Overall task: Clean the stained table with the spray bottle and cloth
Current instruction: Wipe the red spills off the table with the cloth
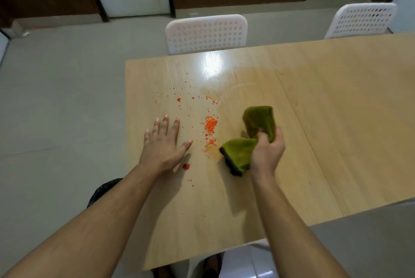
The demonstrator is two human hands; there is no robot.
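Right grip (267,154) bunches green cloth (258,122) just above the tabletop (325,120). Left grip (164,142) lies flat, fingers spread, beside orange stain (210,126) scattered between both. Two white chairs (206,32) beyond.

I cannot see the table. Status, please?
Left hand flat on table. Right hand grips green cloth. Orange stains remain. Nothing blocking.

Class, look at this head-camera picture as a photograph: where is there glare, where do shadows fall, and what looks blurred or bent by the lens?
Head view: a bright white glare patch lies on the far table near the middle white chair; soft shadows fall just beside the left hand and under the green cloth held by the right hand; the cloth's edges look slightly motion-blurred; the wide-angle lens splays the table edges and forearms outward.
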